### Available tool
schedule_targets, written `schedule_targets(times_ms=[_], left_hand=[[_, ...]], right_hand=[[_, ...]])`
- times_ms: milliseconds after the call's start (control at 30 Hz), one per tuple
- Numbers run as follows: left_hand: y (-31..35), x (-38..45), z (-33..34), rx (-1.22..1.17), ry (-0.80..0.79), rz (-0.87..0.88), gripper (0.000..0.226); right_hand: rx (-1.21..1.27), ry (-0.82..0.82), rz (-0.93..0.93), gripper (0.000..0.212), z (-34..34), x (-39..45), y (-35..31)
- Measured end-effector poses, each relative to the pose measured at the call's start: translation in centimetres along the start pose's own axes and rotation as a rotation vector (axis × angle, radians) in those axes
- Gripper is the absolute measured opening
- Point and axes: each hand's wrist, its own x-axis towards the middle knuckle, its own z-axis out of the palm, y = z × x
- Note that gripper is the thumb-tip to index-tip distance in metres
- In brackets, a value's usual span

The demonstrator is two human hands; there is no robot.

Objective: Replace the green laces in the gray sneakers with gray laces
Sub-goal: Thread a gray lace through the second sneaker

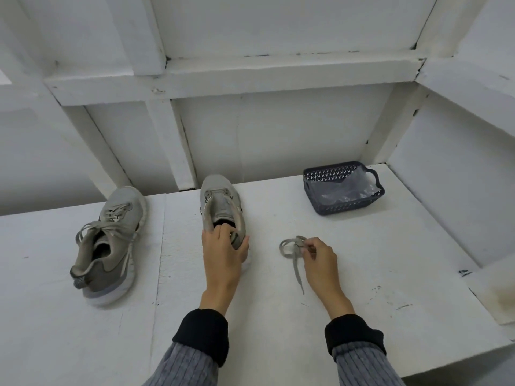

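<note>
Two gray sneakers stand on a white table (278,316). The left sneaker (108,243) carries gray laces through its eyelets. The middle sneaker (221,207) has no lace in it and points away from me. My left hand (224,254) grips its heel, thumb on the right side and fingers curled over the collar. To the right, my right hand (320,257) pinches a loose gray lace (294,256); the lace loops at my fingertips and one end trails toward me on the table.
A dark blue plastic basket (309,176) with a clear plastic bag (345,190) inside sits at the back right. White walls and beams close in the table behind and on the right. No green lace is in sight.
</note>
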Motion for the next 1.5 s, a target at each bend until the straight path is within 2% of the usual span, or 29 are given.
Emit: schedule_targets(times_ms=[133, 267, 433, 567, 733, 900, 1000, 1233, 1400, 1500], left_hand=[[-1.9, -0.2, -2.0, 0.014, -0.008, -0.018, 0.03], [-3.0, -0.2, -3.7, 0.006, -0.102, 0.028, 0.023], [-0.6, 0.9, -6.2, -0.189, -0.101, 0.03, 0.02], [1.5, 1.8, -7.1, -0.444, -0.209, -0.084, 0.021], [1.2, 2.7, -7.5, -0.534, -0.215, -0.05, 0.023], [1.7, 4.1, -8.0, -0.421, -0.319, 0.12, 0.018], [2.0, 4.7, -7.8, -0.32, -0.285, 0.179, 0.006], [1.9, 6.4, -6.1, -0.543, -0.237, -0.08, 0.015], [1.0, 8.5, -6.5, -0.869, -0.15, -0.315, 0.021], [0.0, 9.4, -7.3, -0.914, -0.065, -0.367, 0.02]], right_hand=[[0.315, 0.074, 0.074, 0.002, 1.1, -1.0, -4.8], [0.618, 0.044, 0.141, 0.007, 2.6, -1.7, -8.1], [0.726, 0.032, 0.111, 0.012, 3.4, -2.5, -10.7], [0.708, -0.006, 0.035, 0.012, 3.3, -2.5, -11.7], [0.52, -0.018, -0.148, 0.017, 2.7, -2.0, -12.5], [0.192, 0.04, -0.381, 0.016, 2.5, -2.2, -12.3], [0.119, 0.08, -0.476, 0.015, 2.4, -1.8, -12.0], [-0.108, 0.12, -0.645, 0.016, 1.7, 0.3, -11.0], [-0.087, 0.166, -0.552, 0.016, 1.7, 2.4, -9.0], [-0.09, 0.186, -0.483, 0.018, 1.9, 3.3, -7.8]])
